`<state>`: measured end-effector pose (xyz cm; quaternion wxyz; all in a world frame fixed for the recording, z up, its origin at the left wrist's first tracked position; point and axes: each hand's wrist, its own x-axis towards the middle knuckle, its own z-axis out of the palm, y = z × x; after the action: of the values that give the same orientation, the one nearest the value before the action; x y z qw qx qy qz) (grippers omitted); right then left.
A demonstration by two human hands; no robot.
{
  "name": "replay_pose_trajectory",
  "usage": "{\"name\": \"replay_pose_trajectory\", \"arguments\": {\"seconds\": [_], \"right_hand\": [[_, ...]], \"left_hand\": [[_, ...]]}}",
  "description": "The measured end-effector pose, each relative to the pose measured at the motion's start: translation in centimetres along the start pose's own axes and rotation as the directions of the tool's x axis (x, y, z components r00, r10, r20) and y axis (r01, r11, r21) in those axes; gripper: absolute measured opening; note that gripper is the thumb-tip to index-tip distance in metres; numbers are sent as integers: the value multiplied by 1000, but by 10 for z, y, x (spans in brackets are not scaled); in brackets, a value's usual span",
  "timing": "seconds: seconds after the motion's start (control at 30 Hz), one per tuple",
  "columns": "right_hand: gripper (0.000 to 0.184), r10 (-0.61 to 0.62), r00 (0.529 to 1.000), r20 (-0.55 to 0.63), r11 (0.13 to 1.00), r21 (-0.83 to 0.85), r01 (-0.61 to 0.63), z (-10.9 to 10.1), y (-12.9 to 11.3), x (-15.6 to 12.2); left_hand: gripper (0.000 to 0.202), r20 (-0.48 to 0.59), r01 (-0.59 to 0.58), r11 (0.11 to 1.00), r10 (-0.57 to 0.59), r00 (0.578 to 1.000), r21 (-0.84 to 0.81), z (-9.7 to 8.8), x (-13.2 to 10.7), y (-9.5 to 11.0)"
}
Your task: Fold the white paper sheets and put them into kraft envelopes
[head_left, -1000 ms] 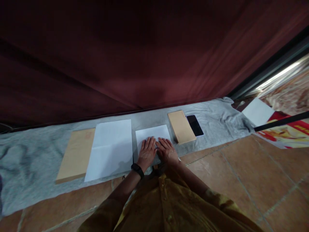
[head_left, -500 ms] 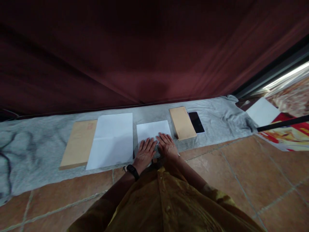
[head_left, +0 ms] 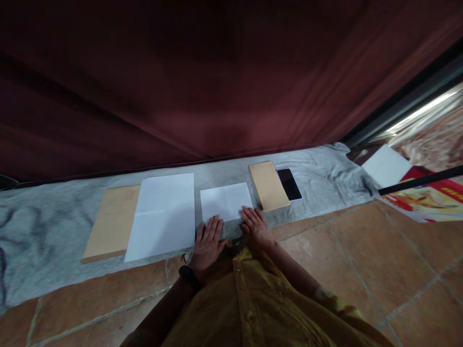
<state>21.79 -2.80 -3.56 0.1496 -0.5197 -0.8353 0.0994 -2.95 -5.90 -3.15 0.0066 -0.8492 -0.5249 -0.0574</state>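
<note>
Paper sheets [head_left: 226, 198], two, brown envelope piles [head_left: 268, 187], seemingly two, one phone [head_left: 288, 183]; two hands [head_left: 207, 243] flat, outstretched

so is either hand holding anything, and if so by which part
Nothing is held: the left hand and right hand are both open, palms down, at the near edge of the smaller white sheet.

Small sheet [head_left: 227, 199], centre: white. Large sheet [head_left: 162, 212], left of centre: white. Left envelope [head_left: 108, 226]: tan, reddish-printed corner. Right envelope [head_left: 268, 187]: tan. Phone [head_left: 289, 184]: black face, pale rim. Cloth [head_left: 325, 174]: mottled grey. Curtain [head_left: 217, 96], top: dark maroon. Floor tiles [head_left: 311, 270], bottom: terracotta, pale-jointed. Shirt [head_left: 256, 308]: mustard. Wristband [head_left: 189, 276]: black. Printed sheet [head_left: 430, 198], far right: red, yellow, white.
</note>
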Motion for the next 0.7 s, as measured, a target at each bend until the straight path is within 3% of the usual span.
{"name": "replay_pose_trajectory", "arguments": {"seconds": [0.43, 0.7], "right_hand": [[54, 34, 998, -59, 999, 0, -34, 3, 15, -29], [46, 266, 954, -137, 961, 109, -253, 1, 1, -5]], "left_hand": [[71, 53, 89, 996, -89, 995, -5, -2, -8, 5], [72, 138, 88, 996, -89, 986, 12, -8, -2, 13]]}}
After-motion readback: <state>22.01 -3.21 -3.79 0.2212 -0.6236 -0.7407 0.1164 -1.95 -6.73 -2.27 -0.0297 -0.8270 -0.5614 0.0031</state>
